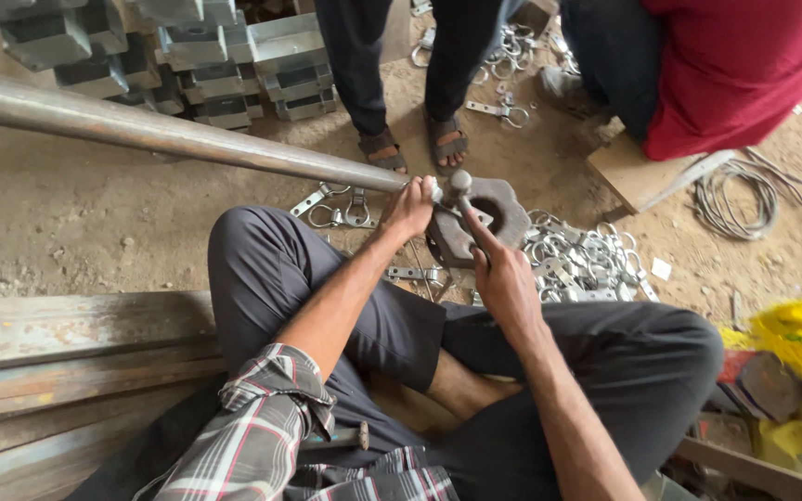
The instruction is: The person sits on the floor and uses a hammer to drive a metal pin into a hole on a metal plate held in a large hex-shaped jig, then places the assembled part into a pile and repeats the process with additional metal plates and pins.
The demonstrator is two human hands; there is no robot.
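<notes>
Left hand closed on a small metal part over a heavy block, hammer gripped in right hand, loose clamps heaped beside the block on the dirt floor.

a seated worker's left hand steadies a small metal piece on a heavy, hexagon-like iron block with a round hole, while the right hand grips a hammer whose head rests just above the block. a long steel pipe slants in from the left, ending at the left hand. zinc-coloured metal clamps lie heaped on the dirt floor beside the block. a person in sandals stands just beyond, near stacked grey metal brackets.
</notes>
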